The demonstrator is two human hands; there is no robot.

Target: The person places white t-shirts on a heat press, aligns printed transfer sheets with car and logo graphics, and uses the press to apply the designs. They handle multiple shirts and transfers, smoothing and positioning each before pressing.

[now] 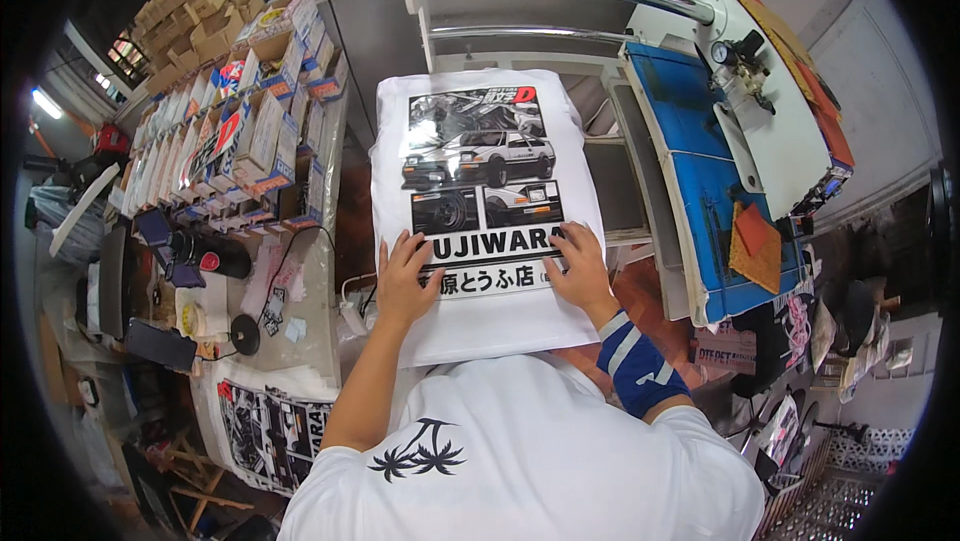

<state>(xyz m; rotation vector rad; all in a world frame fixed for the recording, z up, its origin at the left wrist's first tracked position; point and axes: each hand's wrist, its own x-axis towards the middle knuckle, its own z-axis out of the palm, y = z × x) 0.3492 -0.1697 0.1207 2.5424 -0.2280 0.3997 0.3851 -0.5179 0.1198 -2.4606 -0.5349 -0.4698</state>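
There is a lot of writing on the white cloth (500,319) in front of me. Near its bottom edge I see one row of big black letters, then one row of smaller black signs under it. Near its top edge there is a bit of bright red writing. The white-and-blue boxes (268,131) on the table (312,346) have writing too, in red, blue and black. They are piled near its far edge, too many for me to count.

I count one white cloth under my hands. It lies flat, right in front of my tummy. Its black-and-grey print (478,159) shows one whole car in the middle and two small pictures below, a wheel and a car's front. The top of the print is shiny.

My left hand (408,271) is flat with its fingers spread, near the cloth's left edge. My right hand (578,266) is flat and spread too, near the right edge. Both touch the ends of the big letters. I have one blue band (640,366) on my right arm.
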